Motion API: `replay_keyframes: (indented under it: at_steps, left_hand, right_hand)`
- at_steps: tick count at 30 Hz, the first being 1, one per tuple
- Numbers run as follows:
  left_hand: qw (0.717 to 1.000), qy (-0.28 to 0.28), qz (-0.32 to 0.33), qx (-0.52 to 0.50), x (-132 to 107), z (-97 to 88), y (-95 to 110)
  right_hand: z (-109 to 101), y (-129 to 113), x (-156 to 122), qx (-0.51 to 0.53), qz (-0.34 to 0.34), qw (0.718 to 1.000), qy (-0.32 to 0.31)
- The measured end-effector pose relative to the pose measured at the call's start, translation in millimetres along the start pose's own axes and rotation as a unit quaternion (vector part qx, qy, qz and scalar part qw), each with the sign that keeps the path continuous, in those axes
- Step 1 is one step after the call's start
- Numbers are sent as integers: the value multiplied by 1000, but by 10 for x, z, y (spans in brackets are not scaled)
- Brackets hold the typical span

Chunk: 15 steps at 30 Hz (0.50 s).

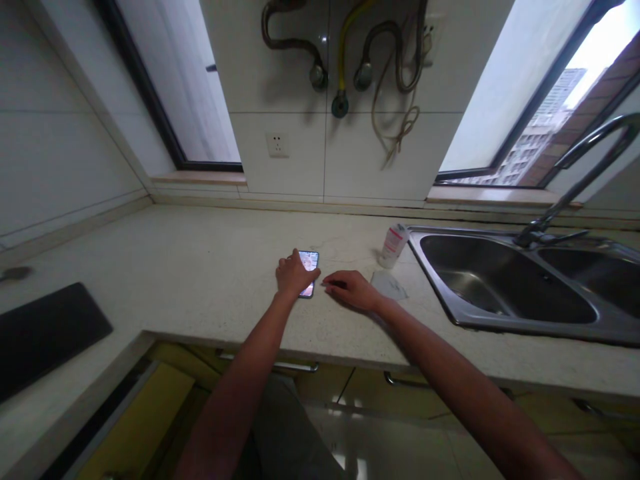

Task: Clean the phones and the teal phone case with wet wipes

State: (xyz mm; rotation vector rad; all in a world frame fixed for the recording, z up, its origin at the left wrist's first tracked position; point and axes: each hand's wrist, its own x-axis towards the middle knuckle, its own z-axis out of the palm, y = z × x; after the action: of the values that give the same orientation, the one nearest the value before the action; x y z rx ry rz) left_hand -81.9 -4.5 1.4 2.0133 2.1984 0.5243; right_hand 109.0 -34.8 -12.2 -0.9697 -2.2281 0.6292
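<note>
Speckled stone countertop [210, 267] by a steel sink [434, 285]: left hand [297, 275], grip pressed together on a smartphone [310, 259]; right hand [353, 290], grip unclear.

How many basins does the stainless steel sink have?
2. The first basin lies nearer the phone; the second basin sits beside it, cut off by the right edge of the view.

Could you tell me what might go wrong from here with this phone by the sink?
The phone under the left hand lies near the steel sink, so splashes might reach it. The right hand is fairly close to a standing white bottle and could knock it over.
</note>
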Motion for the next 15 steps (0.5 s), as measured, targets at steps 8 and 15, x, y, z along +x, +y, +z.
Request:
replay_keyframes:
  at_steps: [8,15]
  left_hand:
    - [999,27,22,-33,-105,-74,-60]
    - [996,55,12,-66,-162,-105,-186]
  right_hand:
    - [-59,-71,-134,17,15,1000,10]
    - [-278,-93,-509,13,16,998,67]
